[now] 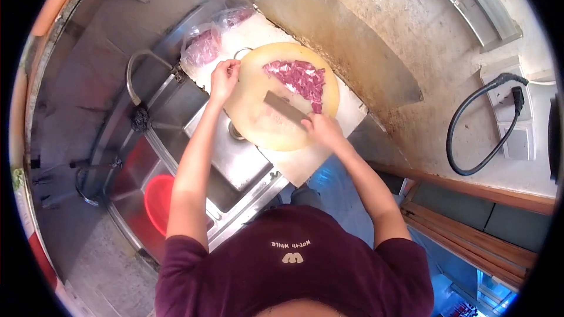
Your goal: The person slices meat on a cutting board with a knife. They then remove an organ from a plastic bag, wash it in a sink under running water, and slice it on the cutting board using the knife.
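Observation:
A round yellowish cutting board (252, 120) lies on a white surface beside the sink. Sliced dark red meat (302, 79) with pale fatty bits is spread over its upper right part. My right hand (323, 130) grips the handle end of a cleaver (286, 110), whose blade lies low over the board just below the meat. At the board's left edge is my left hand (223, 81), with its fingers bent together; whether anything small is between them cannot be made out. Just above it, a metal ring handle (242, 51) sticks out at the board's rim.
Clear plastic bags of meat (202, 46) stand behind the board. To the left are a steel sink (220, 152), a curved faucet (130, 76) and a red basin (157, 202). A stained wall (364, 41) rises behind; a black cable (455, 135) hangs from an outlet at right.

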`<state>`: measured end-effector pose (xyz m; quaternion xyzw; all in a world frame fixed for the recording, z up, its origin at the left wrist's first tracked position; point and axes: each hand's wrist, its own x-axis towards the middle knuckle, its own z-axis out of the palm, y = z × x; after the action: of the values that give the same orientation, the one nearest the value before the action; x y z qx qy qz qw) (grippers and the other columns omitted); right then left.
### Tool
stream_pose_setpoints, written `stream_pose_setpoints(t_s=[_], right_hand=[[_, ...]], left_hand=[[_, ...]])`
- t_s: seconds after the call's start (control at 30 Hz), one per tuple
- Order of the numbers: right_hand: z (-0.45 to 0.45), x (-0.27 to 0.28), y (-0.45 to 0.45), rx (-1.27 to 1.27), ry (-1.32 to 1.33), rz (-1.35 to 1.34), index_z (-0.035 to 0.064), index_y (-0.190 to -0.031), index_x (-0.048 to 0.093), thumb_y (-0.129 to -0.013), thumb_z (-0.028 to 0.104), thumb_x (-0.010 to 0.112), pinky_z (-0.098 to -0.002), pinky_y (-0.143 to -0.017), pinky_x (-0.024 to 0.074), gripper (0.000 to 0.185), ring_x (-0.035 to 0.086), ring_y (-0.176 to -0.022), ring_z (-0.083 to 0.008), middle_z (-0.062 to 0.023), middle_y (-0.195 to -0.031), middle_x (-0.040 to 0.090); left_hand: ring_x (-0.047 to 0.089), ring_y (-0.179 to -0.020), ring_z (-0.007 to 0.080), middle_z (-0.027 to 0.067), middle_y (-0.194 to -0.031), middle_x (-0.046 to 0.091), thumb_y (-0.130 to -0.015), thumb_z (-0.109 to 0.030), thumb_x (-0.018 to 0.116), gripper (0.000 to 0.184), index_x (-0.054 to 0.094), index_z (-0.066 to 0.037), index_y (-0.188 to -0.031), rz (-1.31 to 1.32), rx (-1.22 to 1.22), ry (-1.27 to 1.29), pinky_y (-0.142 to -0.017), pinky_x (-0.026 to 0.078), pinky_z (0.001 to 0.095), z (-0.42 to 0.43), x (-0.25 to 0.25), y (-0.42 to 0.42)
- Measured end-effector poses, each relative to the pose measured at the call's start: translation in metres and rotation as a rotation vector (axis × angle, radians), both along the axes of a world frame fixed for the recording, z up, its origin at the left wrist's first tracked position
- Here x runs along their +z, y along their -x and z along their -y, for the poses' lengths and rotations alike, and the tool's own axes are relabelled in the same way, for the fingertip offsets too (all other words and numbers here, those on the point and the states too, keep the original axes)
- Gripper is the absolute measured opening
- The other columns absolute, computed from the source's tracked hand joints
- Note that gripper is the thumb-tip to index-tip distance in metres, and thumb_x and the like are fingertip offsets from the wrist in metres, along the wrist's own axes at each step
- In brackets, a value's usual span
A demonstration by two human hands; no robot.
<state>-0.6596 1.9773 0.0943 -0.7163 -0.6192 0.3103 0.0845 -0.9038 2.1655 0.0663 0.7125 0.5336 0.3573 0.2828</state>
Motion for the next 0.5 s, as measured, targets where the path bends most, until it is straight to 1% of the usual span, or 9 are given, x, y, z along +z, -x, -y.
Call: stream_pose_setpoints(t_s=[0.03,0.13,0.17,0.2,0.23,0.3,0.37,0.43,0.5], right_hand=[[-0.002,-0.005,-0.004,-0.003,-0.091,0.085,0.0023,-0.087,0.064,-0.088,0.029,0.051,-0.0475,-0.072,0.0498,0.029,0.064,-0.078,-0.0375,-0.0235,-0.08,0.064],[-0.002,-0.016,-0.002,-0.008,-0.052,0.212,0.0021,-0.082,0.06,-0.086,0.027,0.054,-0.0471,-0.065,0.0498,0.027,0.064,-0.077,-0.0358,-0.0215,-0.078,0.064],[0.007,-0.015,0.003,0.029,-0.22,0.195,0.001,-0.077,0.06,-0.084,0.022,0.053,-0.0476,-0.057,0.0514,0.023,0.064,-0.063,-0.0372,-0.0222,-0.073,0.063],[0.018,-0.048,0.004,0.066,-0.444,0.16,0.0016,-0.077,0.06,-0.083,0.021,0.053,-0.0446,-0.056,0.052,0.022,0.063,-0.06,-0.0348,-0.0192,-0.071,0.062],[0.03,-0.041,0.012,0.136,-0.536,0.22,0.0029,-0.081,0.059,-0.081,0.02,0.055,-0.0411,-0.054,0.052,0.018,0.062,-0.06,-0.0296,-0.0155,-0.072,0.06],[0.043,-0.035,0.027,0.162,-0.608,0.286,0.0043,-0.092,0.055,-0.073,0.021,0.061,-0.0344,-0.057,0.0505,0.026,0.058,-0.073,-0.0224,-0.0086,-0.081,0.055],[0.052,-0.054,0.031,0.165,-0.584,0.262,0.0039,-0.103,0.056,-0.07,0.026,0.067,-0.0386,-0.065,0.0475,0.041,0.055,-0.085,-0.0252,-0.0099,-0.085,0.053],[0.053,-0.056,0.032,0.148,-0.57,0.237,0.0037,-0.106,0.056,-0.069,0.026,0.068,-0.0396,-0.07,0.043,0.045,0.053,-0.086,-0.0264,-0.0099,-0.085,0.051],[0.049,-0.051,0.029,0.179,-0.51,0.21,0.0032,-0.108,0.056,-0.07,0.026,0.069,-0.0388,-0.072,0.0409,0.046,0.052,-0.084,-0.0265,-0.0098,-0.085,0.051]], left_hand=[[0.063,-0.074,0.0205,0.0127,-0.087,0.063,-0.086,-0.013,0.057,0.019,0.064,0.0,-0.099,-0.018,0.004,0.004,-0.07,0.05,0.0307,-0.015,0.001,0.0],[0.064,-0.086,0.0205,0.0136,-0.095,0.066,-0.087,-0.016,0.057,0.024,0.063,-0.001,-0.105,-0.051,-0.038,-0.024,-0.076,0.05,0.0307,-0.063,0.008,-0.004],[0.064,-0.09,0.0229,0.0155,-0.098,0.066,-0.086,-0.016,0.057,0.027,0.062,0.0,-0.106,-0.047,-0.02,-0.024,-0.079,0.049,0.0313,-0.08,0.014,-0.006],[0.065,-0.089,0.0248,0.0171,-0.096,0.066,-0.084,-0.016,0.057,0.027,0.062,0.0,-0.105,-0.047,0.038,-0.043,-0.078,0.05,0.0328,-0.1,0.017,-0.01],[0.065,-0.088,0.0267,0.0187,-0.094,0.066,-0.083,-0.017,0.058,0.027,0.063,0.001,-0.103,-0.044,0.093,-0.063,-0.078,0.05,0.0343,-0.123,0.019,-0.014],[0.063,-0.09,0.0304,0.0217,-0.096,0.064,-0.081,-0.017,0.058,0.03,0.062,0.002,-0.104,-0.142,0.149,-0.079,-0.08,0.049,0.0367,-0.16,0.02,-0.02],[0.06,-0.098,0.034,0.0244,-0.104,0.061,-0.08,-0.018,0.057,0.035,0.06,0.003,-0.108,-0.349,0.158,-0.071,-0.087,0.048,0.0382,-0.198,0.014,-0.022],[0.054,-0.109,0.0353,0.0257,-0.115,0.055,-0.08,-0.021,0.058,0.045,0.054,0.004,-0.117,-0.474,0.113,0.032,-0.094,0.043,0.0397,-0.251,-0.032,-0.011],[0.045,-0.119,0.0369,0.0259,-0.127,0.046,-0.078,-0.027,0.062,0.059,0.046,0.005,-0.124,-0.607,0.116,0.084,-0.101,0.037,0.0422,-0.28,-0.05,-0.014]])
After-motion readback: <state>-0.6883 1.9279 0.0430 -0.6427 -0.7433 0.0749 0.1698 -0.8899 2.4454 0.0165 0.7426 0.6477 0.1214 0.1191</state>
